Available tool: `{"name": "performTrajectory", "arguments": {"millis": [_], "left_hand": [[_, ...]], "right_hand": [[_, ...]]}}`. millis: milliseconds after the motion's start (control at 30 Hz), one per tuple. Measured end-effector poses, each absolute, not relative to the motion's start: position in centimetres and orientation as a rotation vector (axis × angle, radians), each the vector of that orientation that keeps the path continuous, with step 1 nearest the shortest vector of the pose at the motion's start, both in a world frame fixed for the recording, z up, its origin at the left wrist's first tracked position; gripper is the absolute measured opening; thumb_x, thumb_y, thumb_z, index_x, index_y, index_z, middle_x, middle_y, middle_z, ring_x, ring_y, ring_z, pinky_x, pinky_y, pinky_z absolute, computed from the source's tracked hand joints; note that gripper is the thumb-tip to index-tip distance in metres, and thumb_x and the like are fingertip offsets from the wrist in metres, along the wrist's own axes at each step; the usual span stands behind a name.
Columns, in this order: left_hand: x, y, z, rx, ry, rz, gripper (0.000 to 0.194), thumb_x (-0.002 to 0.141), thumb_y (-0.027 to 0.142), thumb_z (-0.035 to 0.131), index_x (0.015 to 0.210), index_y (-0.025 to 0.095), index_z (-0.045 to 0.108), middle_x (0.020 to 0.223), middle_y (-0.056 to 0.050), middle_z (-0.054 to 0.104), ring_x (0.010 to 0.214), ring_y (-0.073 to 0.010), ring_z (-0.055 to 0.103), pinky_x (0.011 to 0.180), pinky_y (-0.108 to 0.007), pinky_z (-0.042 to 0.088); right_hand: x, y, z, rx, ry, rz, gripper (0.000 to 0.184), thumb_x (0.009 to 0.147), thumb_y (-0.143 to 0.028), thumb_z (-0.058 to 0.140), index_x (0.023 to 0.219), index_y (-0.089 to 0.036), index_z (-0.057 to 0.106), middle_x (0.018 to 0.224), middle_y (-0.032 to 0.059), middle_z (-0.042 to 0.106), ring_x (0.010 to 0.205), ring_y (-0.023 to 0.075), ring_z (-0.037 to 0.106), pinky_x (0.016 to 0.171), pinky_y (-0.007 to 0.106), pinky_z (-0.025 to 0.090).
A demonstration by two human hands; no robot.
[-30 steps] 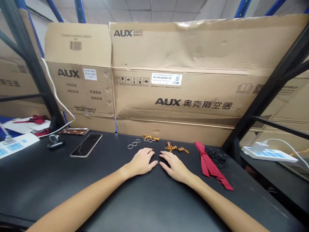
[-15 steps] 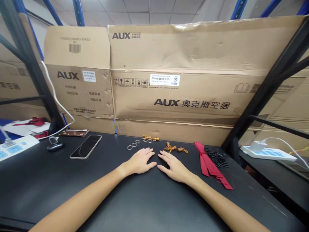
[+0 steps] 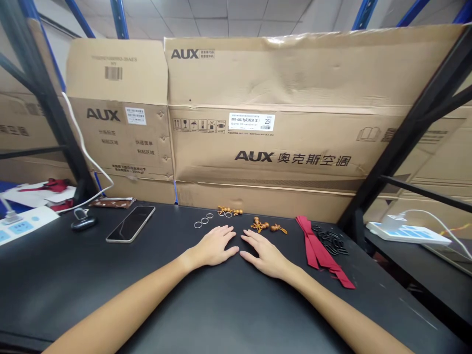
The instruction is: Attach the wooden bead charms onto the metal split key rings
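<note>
Palm down on the black table [image 3: 206, 305], my left hand [image 3: 216, 247] is open and holds nothing. My right hand [image 3: 265, 253] lies flat beside it, also open, with a small gap between the thumbs. Just beyond the left fingers are several metal rings [image 3: 198, 224] and a cluster of brown wooden beads on yellow cord [image 3: 236, 211]. More wooden bead pieces with yellow cord [image 3: 261, 226] lie past the right fingertips. To the right of that hand are dark red fabric strips [image 3: 313, 246], next to a pile of black plastic buckles or loops [image 3: 332, 241].
A phone [image 3: 131, 224], a small black device [image 3: 84, 222] and a brown wrapper [image 3: 112, 202] lie on the left. Power strips stand at far left [image 3: 25, 225] and far right [image 3: 409, 232]. Cardboard [image 3: 258, 142] walls off the back, between dark metal shelf posts [image 3: 409, 123].
</note>
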State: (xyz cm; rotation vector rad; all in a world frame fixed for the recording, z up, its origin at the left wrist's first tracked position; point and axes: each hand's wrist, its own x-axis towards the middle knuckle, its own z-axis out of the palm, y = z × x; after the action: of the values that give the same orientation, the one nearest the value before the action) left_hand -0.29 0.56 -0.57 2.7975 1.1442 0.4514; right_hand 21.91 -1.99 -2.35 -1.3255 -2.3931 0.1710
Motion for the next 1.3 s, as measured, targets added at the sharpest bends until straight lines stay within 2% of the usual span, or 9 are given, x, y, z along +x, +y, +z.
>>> {"name": "performTrajectory", "arguments": {"millis": [633,733,800,900,967,1067,1167,1300], "left_hand": [[-0.2,0.5,-0.4,2.861,1.172,0.421,0.056,0.094,0.05,0.037,0.134,0.013,0.048,0.143,-0.014,0.043,0.134,-0.0274,0.037,0.111,-0.043,0.028],[-0.2,0.4,-0.6,2.868,1.2,0.418,0.054,0.094,0.05,0.036,0.134,0.016,0.049,0.143,-0.012,0.044,0.134,-0.0268,0.038,0.111,-0.043,0.027],[-0.1,0.3,-0.8,2.848,1.273,0.434,0.054,0.093,0.053,0.037,0.133,0.019,0.05,0.143,-0.012,0.044,0.134,-0.0284,0.036,0.111,-0.047,0.025],[0.0,0.2,-1.0,2.769,1.451,0.47,0.058,0.09,0.06,0.037,0.132,0.022,0.05,0.144,-0.012,0.042,0.136,-0.0343,0.031,0.11,-0.059,0.016],[0.0,0.2,-1.1,2.702,1.549,0.473,0.059,0.09,0.062,0.035,0.133,0.024,0.05,0.145,-0.013,0.04,0.136,-0.0383,0.028,0.107,-0.066,0.01],[0.0,0.2,-1.2,2.626,1.591,0.429,0.061,0.09,0.065,0.03,0.134,0.026,0.048,0.147,-0.013,0.037,0.136,-0.0419,0.026,0.102,-0.072,0.009],[-0.1,0.4,-1.3,2.627,1.562,0.44,0.064,0.09,0.066,0.028,0.135,0.025,0.048,0.147,-0.015,0.037,0.135,-0.0423,0.027,0.103,-0.07,0.013],[-0.1,0.3,-1.4,2.676,1.529,0.468,0.063,0.091,0.063,0.032,0.133,0.02,0.049,0.144,-0.016,0.04,0.134,-0.0404,0.03,0.105,-0.062,0.02]], "right_hand": [[22.1,-1.9,-2.6,-1.294,-2.364,0.198,0.055,0.089,-0.051,0.049,0.133,-0.019,0.052,0.146,0.0116,0.041,0.135,0.0275,0.036,0.112,0.046,0.031],[22.1,-2.0,-2.5,-1.311,-2.384,0.184,0.055,0.09,-0.05,0.048,0.134,-0.017,0.051,0.146,0.0127,0.04,0.135,0.0274,0.036,0.112,0.046,0.031],[22.0,-2.1,-2.5,-1.32,-2.4,0.166,0.056,0.09,-0.05,0.047,0.134,-0.015,0.051,0.146,0.0134,0.04,0.135,0.0271,0.036,0.112,0.045,0.031],[21.9,-2.0,-2.4,-1.33,-2.387,0.103,0.054,0.09,-0.049,0.048,0.13,-0.015,0.054,0.142,0.0142,0.045,0.132,0.0276,0.04,0.11,0.045,0.034],[22.1,-1.8,-2.4,-1.341,-2.336,-0.006,0.047,0.09,-0.045,0.049,0.124,-0.014,0.058,0.137,0.0143,0.051,0.129,0.0282,0.043,0.108,0.045,0.035],[22.9,-1.0,-2.4,-1.392,-2.214,-0.22,0.035,0.09,-0.029,0.045,0.118,-0.014,0.061,0.128,0.0137,0.058,0.126,0.0287,0.045,0.106,0.047,0.035],[24.0,0.0,-2.6,-1.53,-2.11,-0.328,0.037,0.086,-0.019,0.044,0.119,-0.014,0.06,0.128,0.014,0.058,0.126,0.0318,0.043,0.102,0.051,0.037],[24.6,0.5,-2.8,-1.664,-2.109,-0.349,0.041,0.084,-0.014,0.042,0.122,-0.01,0.058,0.131,0.0153,0.055,0.127,0.032,0.043,0.101,0.048,0.037]]}}
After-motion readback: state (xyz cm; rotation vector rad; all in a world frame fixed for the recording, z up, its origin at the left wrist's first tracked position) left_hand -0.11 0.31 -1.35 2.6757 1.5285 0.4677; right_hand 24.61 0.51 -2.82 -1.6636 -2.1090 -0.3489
